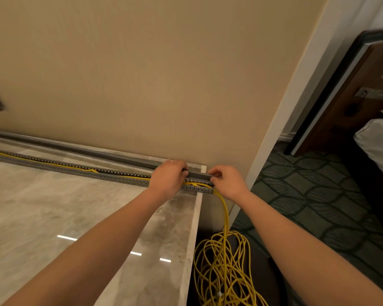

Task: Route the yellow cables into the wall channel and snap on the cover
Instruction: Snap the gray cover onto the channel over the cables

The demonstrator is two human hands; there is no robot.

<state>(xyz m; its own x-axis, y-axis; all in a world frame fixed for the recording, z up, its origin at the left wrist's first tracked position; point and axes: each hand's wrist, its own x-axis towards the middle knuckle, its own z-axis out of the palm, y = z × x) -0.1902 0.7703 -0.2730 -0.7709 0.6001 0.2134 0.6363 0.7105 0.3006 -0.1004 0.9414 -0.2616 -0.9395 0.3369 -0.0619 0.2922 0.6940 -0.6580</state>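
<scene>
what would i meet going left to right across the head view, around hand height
grey slotted plastic channel -> left hand gripping the long grey cover strip -> right hand pinching its end -> white corner trim -> dark green leaf-patterned carpet -> white pillow

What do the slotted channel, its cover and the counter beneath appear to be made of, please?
The slotted channel looks like matte grey plastic, judging by its thin, evenly slotted walls. The cover seems the same dull grey plastic. The counter looks like polished marble or an imitation: veined and mirroring lights.
</scene>
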